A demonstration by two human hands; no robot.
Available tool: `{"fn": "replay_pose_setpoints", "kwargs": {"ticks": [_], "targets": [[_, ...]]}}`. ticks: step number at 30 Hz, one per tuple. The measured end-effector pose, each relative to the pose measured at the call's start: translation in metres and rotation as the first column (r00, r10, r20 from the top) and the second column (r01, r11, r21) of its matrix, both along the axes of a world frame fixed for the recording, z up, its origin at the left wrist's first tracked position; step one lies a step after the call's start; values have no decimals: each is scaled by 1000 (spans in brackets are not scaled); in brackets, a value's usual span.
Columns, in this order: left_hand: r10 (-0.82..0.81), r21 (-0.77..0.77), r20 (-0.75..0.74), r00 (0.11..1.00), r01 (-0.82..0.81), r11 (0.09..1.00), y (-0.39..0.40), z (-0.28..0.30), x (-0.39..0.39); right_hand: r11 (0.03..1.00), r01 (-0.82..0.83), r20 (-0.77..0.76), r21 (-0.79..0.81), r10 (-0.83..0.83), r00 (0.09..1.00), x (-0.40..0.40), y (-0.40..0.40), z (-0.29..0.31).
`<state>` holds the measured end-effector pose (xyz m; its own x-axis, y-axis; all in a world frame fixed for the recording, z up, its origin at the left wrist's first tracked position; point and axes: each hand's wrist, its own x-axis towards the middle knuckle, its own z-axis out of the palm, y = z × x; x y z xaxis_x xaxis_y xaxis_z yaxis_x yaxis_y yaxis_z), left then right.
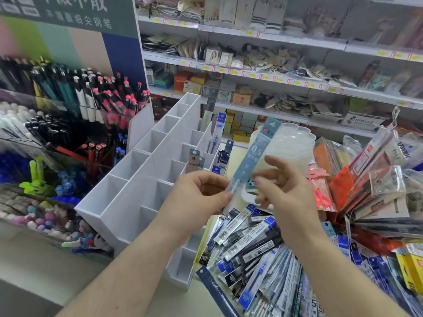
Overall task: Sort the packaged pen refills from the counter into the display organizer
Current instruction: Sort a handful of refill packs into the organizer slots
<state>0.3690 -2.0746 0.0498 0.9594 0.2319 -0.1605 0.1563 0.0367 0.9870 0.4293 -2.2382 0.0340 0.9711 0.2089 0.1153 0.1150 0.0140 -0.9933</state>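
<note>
Left hand (201, 191): fingers curled, thumb and fingertips pinching the lower end of the refill pack.
Right hand (281, 186): thumb and forefinger pinching the same pack a little higher up, the other fingers loosely spread.
Refill pack (256, 152): long, thin, flat sleeve of glossy clear plastic with a pale blue card printed "0.5"; it slants up and away from both hands, held in the air between them, above the counter.
Organizer (146, 161): white, matte, stepped box of square open cells, just left of and beyond the left hand; a few packs (216, 133) stand upright in cells on its far right side, near the left fingertips.
Pile (254, 252): loose heap of slim shiny packs, dark blue, black and white with barcodes, on the counter below the right wrist.
Bags (375, 179): crinkled clear plastic pouches, right of the right hand.
Pens (96, 94): racks of upright barrels, far left of the left hand.
</note>
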Motion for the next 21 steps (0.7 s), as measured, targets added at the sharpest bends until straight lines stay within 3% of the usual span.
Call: {"fn": "replay_pose_setpoints", "kwargs": {"ticks": [2,4,7,11,17,21], "targets": [[-2,122,3,1000,1,993,1,-2,-3,996,-85,-149,27,88,985,8,8,6],[24,213,12,1000,-26,977,4,-3,-5,996,-89,-127,17,90,988,12,17,7],[190,297,116,975,-216,930,20,1,-10,999,3,-89,45,1,996,18,18,5],[342,219,243,908,-395,892,44,11,-19,997,41,6,-72,-41,999,22,28,-5],[357,139,284,890,-406,903,43,7,-21,968,-61,127,-244,94,988,27,77,-30],[348,153,295,890,-403,902,44,4,-22,860,-142,159,-491,249,956,29,99,-49]]}}
